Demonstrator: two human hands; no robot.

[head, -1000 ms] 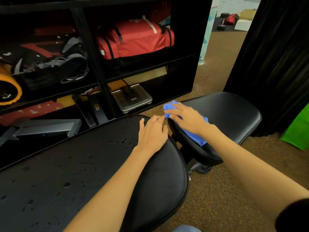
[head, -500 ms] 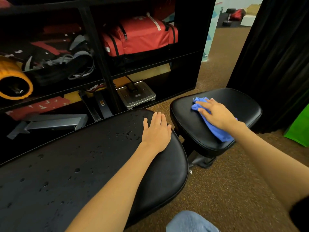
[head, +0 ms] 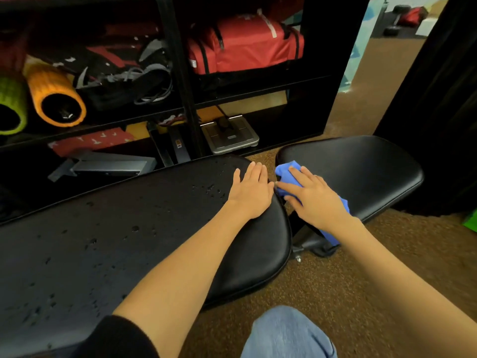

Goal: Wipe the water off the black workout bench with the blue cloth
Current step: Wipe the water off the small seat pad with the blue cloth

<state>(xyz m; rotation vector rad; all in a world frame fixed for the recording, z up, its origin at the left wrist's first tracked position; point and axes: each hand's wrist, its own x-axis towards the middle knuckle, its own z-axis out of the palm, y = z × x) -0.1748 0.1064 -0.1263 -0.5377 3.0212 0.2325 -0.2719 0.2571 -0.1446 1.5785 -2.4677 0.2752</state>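
Note:
The black workout bench has a long pad [head: 103, 254] dotted with water drops and a shorter seat pad [head: 366, 174] to its right. My left hand [head: 251, 193] rests flat, fingers straight, on the long pad's right end. My right hand [head: 313, 196] presses the blue cloth [head: 287, 173] flat onto the seat pad's left edge, by the gap between the pads. One end of the cloth hangs over the seat's near side.
A black shelf unit [head: 180, 86] stands behind the bench with a red bag [head: 245, 45], orange and green foam rollers [head: 55, 96] and a grey scale [head: 229, 136]. Brown carpet [head: 348, 280] lies around. A black curtain [head: 438, 99] hangs at right. My knee [head: 286, 334] shows below.
My right hand slid the cloth right across the seat pad, then back left to its edge near the gap. My left hand stayed on the long pad.

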